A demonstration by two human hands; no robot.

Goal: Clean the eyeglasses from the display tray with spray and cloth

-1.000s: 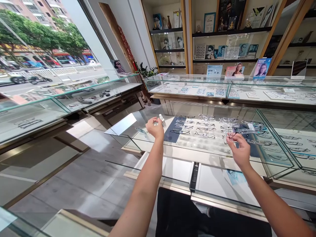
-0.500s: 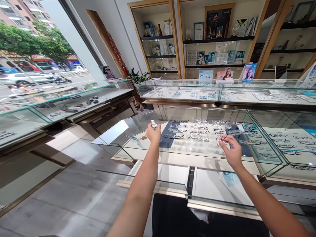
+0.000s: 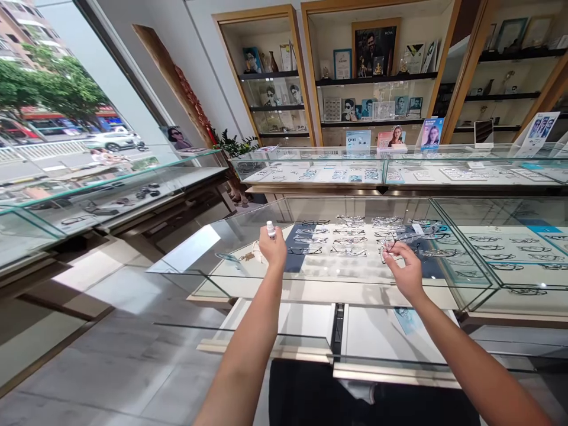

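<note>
My left hand (image 3: 273, 247) is wrapped round a small white-capped bottle (image 3: 270, 228), whose top sticks up above the fingers. To the right, my right hand (image 3: 406, 269) pinches a pair of thin-framed glasses (image 3: 387, 248) between thumb and fingers. Both hands are over the glass display case (image 3: 355, 290), where rows of glasses (image 3: 349, 241) lie on white and dark blue panels. A small tag (image 3: 418, 229) shows just beyond my right hand. Left of my left hand are a round, clear-looking item (image 3: 228, 258) and a small brown piece (image 3: 247, 257).
Two pulled-out white drawers (image 3: 284, 316) lie below the case, the right one holding a blue leaflet (image 3: 406, 319). Another glass case (image 3: 310, 171) stands behind, with upright cards on top. A further case (image 3: 110, 195) runs along the window at left.
The view has shifted, so the cases and shelves sit further left in it. Both hands keep hold of the bottle and the glasses, with little change in their pose.
</note>
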